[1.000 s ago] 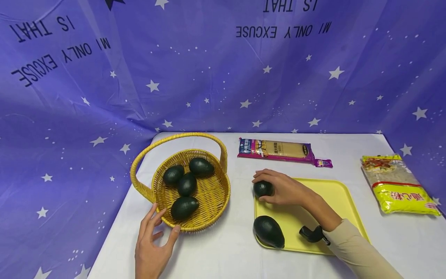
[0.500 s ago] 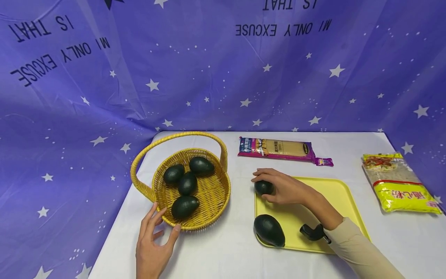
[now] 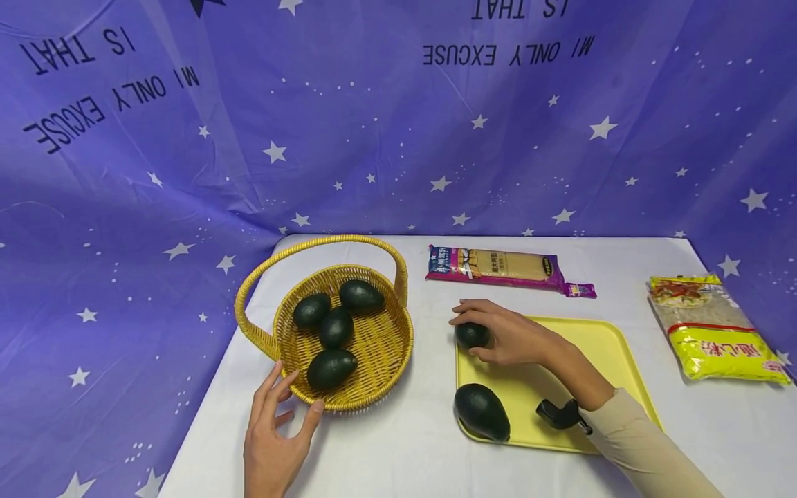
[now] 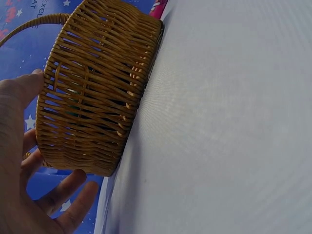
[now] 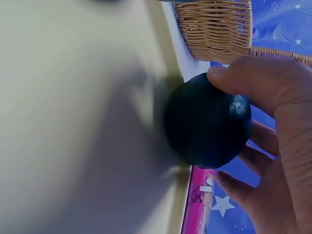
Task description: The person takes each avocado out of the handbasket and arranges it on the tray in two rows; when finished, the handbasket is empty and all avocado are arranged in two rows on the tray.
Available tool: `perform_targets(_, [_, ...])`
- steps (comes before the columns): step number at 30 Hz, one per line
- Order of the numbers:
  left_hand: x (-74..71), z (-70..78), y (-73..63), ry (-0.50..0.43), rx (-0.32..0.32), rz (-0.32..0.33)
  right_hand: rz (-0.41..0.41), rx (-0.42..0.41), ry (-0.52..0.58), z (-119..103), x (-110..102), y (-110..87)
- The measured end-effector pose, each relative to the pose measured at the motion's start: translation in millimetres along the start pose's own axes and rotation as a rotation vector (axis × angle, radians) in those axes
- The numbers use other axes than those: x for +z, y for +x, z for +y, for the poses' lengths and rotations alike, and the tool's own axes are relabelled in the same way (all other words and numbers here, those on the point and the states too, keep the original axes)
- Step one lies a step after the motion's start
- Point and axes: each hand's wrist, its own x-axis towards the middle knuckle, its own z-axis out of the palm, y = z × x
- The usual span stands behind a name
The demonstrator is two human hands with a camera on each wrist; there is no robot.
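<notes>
My right hand [image 3: 517,339] grips a dark green avocado [image 3: 471,335] at the far left corner of the yellow tray [image 3: 573,346]. In the right wrist view the thumb lies on one side of this avocado [image 5: 207,124], with fingers on the other. Another avocado [image 3: 482,413] lies at the tray's near left corner. Several avocados [image 3: 331,370] sit in a yellow wicker basket [image 3: 380,353] with a tall arched handle [image 3: 324,240]. My left hand [image 3: 274,443] touches the basket's near left rim with spread, relaxed fingers; its thumb is on the rim in the left wrist view.
A purple-edged pack of noodles [image 3: 498,268] lies behind the tray. To the right is a yellow and clear food bag [image 3: 716,332]. Everything stands on a white-covered table [image 3: 411,456], backed by a purple star-printed curtain [image 3: 373,138].
</notes>
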Motion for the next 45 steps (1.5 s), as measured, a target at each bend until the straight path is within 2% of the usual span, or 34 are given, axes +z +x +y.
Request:
perform_targets(15, [-0.6, -0.9, -0.9, 0.007, -0.010, -0.017, 0.048, -0.027, -0.036, -18, -6, 4.3])
perform_targets(34, [-1.0, -0.2, -0.3, 0.016, -0.004, -0.016, 0.038, -0.083, -0.019, -55, -16, 16.0])
perform_targets(45, [0.0, 1.2, 0.0, 0.006, -0.012, -0.003, 0.027, -0.106, -0.011, -68, -14, 25.4])
